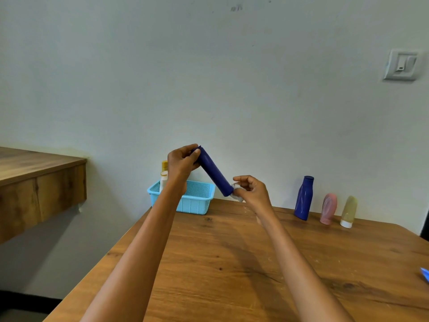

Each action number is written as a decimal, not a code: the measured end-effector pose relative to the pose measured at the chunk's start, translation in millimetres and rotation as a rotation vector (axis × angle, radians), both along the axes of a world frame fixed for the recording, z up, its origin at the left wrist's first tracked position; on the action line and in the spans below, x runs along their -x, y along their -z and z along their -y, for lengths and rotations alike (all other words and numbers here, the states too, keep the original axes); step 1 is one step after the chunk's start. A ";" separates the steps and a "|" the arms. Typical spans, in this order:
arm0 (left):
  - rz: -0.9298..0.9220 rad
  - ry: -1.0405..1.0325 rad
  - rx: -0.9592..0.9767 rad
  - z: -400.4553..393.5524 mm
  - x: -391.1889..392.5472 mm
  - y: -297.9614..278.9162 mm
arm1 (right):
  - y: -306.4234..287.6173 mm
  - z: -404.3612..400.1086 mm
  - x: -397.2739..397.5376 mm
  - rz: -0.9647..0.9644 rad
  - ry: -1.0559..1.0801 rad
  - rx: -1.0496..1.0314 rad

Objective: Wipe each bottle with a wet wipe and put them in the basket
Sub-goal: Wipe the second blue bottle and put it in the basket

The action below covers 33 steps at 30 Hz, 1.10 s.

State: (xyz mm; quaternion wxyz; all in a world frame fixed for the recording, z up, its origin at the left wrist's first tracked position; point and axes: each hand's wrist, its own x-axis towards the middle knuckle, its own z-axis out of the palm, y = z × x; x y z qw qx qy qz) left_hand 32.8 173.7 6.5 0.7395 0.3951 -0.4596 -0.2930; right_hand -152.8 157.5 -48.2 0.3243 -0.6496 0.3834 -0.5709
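Note:
A dark blue cylindrical bottle [213, 171] hangs tilted in the air above the table's far edge. My left hand [182, 162] grips its upper end. My right hand [251, 189] pinches a white wet wipe [237, 192] against the bottle's lower end. Behind my left wrist stands the light blue basket [197, 201], holding a white bottle [163, 181] and a yellow-capped one [164, 165]. Three more bottles stand along the wall on the right: a tall blue bottle [304, 198], a pink bottle [328, 212] and a pale yellow bottle [348, 211].
The wooden table [232, 263] stretches toward me. A wooden shelf [39, 180] juts out at the left. A small blue object [425, 274] shows at the right edge. A wall switch [402, 65] sits high on the right.

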 end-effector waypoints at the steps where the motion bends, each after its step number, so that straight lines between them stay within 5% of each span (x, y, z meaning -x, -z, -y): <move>1: 0.018 0.026 0.013 -0.5 -0.2 0.0 | -1.2 0.4 2.2 0.012 -0.005 -0.017; 7: 0.167 0.208 0.034 -3.3 10.6 2.1 | -8.6 -2.6 -4.2 0.089 -0.029 -0.115; 14: 0.245 0.271 0.050 -5.9 16.7 7.8 | -25.8 -11.0 -14.2 0.282 -0.111 0.023; 23: 0.255 0.264 0.045 -3.7 15.1 11.5 | 16.7 2.1 -5.4 -0.179 0.121 -0.279; 33: 0.435 0.423 -0.026 -5.9 22.2 18.2 | -21.4 -8.0 -7.0 0.293 -0.052 -0.196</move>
